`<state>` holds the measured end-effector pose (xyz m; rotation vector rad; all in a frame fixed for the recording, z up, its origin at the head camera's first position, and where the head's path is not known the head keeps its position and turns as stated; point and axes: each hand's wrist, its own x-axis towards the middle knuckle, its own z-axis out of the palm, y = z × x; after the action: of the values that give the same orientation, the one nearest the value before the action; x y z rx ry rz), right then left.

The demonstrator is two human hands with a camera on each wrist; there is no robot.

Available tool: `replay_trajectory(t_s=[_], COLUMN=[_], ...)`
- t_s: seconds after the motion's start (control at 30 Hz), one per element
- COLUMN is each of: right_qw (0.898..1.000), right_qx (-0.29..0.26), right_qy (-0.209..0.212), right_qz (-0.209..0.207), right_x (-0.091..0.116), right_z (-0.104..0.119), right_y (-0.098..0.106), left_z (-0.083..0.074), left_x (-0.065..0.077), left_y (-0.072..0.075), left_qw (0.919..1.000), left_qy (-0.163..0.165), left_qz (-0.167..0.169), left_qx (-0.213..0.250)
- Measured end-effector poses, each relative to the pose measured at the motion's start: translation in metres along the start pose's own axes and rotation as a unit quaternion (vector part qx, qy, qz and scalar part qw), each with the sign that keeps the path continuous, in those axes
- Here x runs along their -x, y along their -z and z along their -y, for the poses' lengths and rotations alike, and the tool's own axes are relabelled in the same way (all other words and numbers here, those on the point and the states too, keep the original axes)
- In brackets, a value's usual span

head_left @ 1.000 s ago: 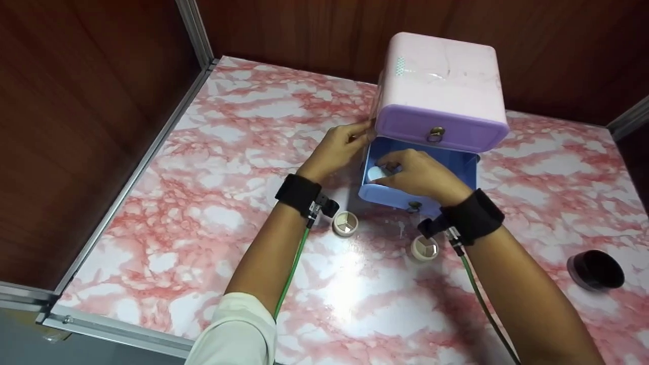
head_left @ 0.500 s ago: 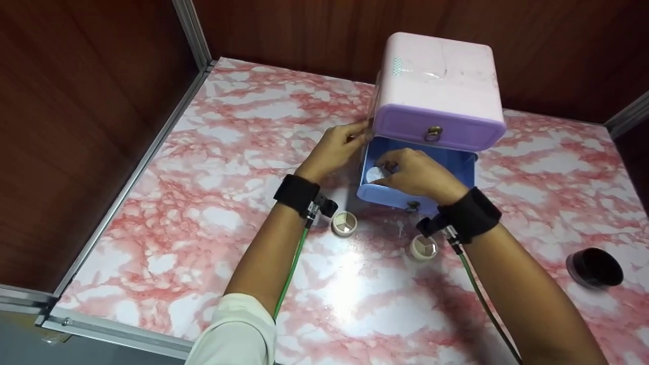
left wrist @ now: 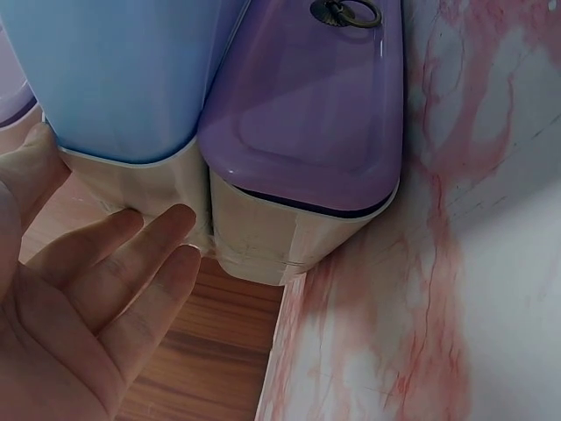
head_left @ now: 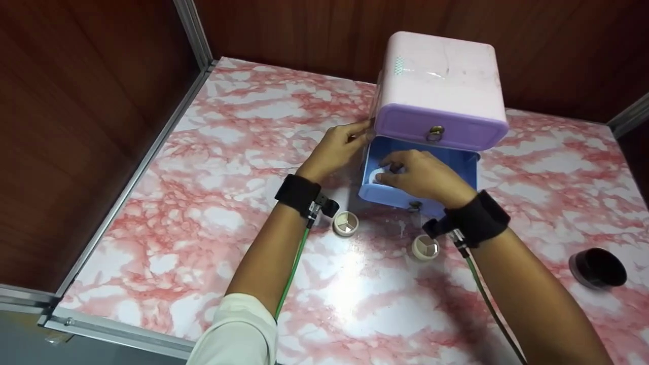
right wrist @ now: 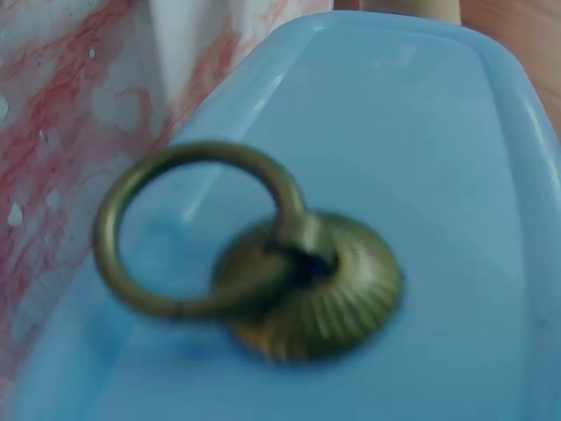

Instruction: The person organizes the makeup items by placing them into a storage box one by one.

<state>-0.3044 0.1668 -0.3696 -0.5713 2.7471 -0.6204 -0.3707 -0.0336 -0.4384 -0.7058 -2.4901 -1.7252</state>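
A small drawer cabinet (head_left: 446,68) with a pink top stands at the back right. Its purple drawer (head_left: 410,122) is closed, while the blue drawer (head_left: 388,193) below is pulled out. My left hand (head_left: 334,149) rests at the cabinet's left side; in the left wrist view, extended fingers (left wrist: 145,254) lie along the beige casing. Inside the blue drawer is my right hand (head_left: 421,175), thumb and fingers apart at a white round piece (head_left: 376,176) in the near left corner. A brass ring pull (right wrist: 337,294) fills the right wrist view, with the hand out of sight.
Two round beige containers (head_left: 346,223), each split into three sections, stand on the marbled tabletop before the drawer. A dark round cup (head_left: 598,268) is at the far right. Brown panels (head_left: 304,35) border the table, and green cables (head_left: 294,271) trail from the wrists.
My right hand has shifted slightly right, and its fingers have loosened from the white piece, which now sits lower in the drawer corner. The left hand stays against the cabinet.
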Motion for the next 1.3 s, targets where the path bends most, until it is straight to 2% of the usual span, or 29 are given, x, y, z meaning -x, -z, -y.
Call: replay_trajectory(t_s=[0.1, 0.3, 0.4, 0.5, 0.63, 0.7, 0.8, 0.87, 1.03, 1.1, 1.13, 1.2, 1.3], right_qw=[1.0, 0.996, 0.992, 0.983, 0.963, 0.955, 0.945, 0.933, 0.885, 0.872, 0.868, 0.869, 0.886], right_qx=[0.003, -0.032, -0.044, -0.033, 0.019, 0.034, 0.033, 0.026, 0.001, 0.0, 0.003, 0.016, 0.036], right_qy=[0.017, 0.04, 0.043, 0.062, 0.115, 0.13, 0.151, 0.177, 0.26, 0.275, 0.279, 0.279, 0.267], right_qz=[-0.015, -0.072, -0.11, -0.167, -0.241, -0.263, -0.29, -0.311, -0.386, -0.406, -0.41, -0.408, -0.378], right_x=[0.012, 0.046, 0.067, 0.088, 0.109, 0.115, 0.122, 0.125, 0.132, 0.133, 0.134, 0.134, 0.135], right_z=[-0.002, -0.01, -0.014, -0.02, -0.03, -0.034, -0.038, -0.04, -0.035, -0.036, -0.038, -0.049, -0.06], right_y=[0.005, 0.015, 0.014, 0.006, -0.007, -0.012, -0.017, -0.019, -0.021, -0.024, -0.026, -0.031, -0.038], left_z=[0.0, 0.0, -0.001, -0.001, -0.002, -0.002, -0.001, 0.0, 0.0, -0.001, -0.001, 0.0, 0.001], left_x=[0.0, 0.0, 0.001, 0.001, 0.001, 0.001, 0.001, 0.002, 0.001, 0.001, 0.001, 0.001, 0.002], left_y=[0.0, 0.001, 0.0, 0.0, 0.0, 0.0, 0.001, 0.001, 0.001, 0.001, 0.001, 0.001, 0.002], left_qw=[1.0, 1.0, 1.0, 0.9999, 0.9999, 0.9999, 0.9999, 0.9999, 0.9999, 0.9999, 0.9999, 0.9999, 0.9999], left_qy=[-0.002, -0.001, 0.006, 0.011, 0.01, 0.01, 0.009, 0.013, 0.013, 0.012, 0.014, 0.01, 0.004], left_qz=[-0.002, -0.001, 0.002, 0.005, 0.01, 0.01, 0.007, 0.006, 0.007, 0.007, 0.008, 0.008, 0.006], left_qx=[0.002, -0.004, -0.007, -0.009, -0.003, 0.003, -0.002, -0.001, 0.004, 0.005, 0.005, 0.005, 0.008])
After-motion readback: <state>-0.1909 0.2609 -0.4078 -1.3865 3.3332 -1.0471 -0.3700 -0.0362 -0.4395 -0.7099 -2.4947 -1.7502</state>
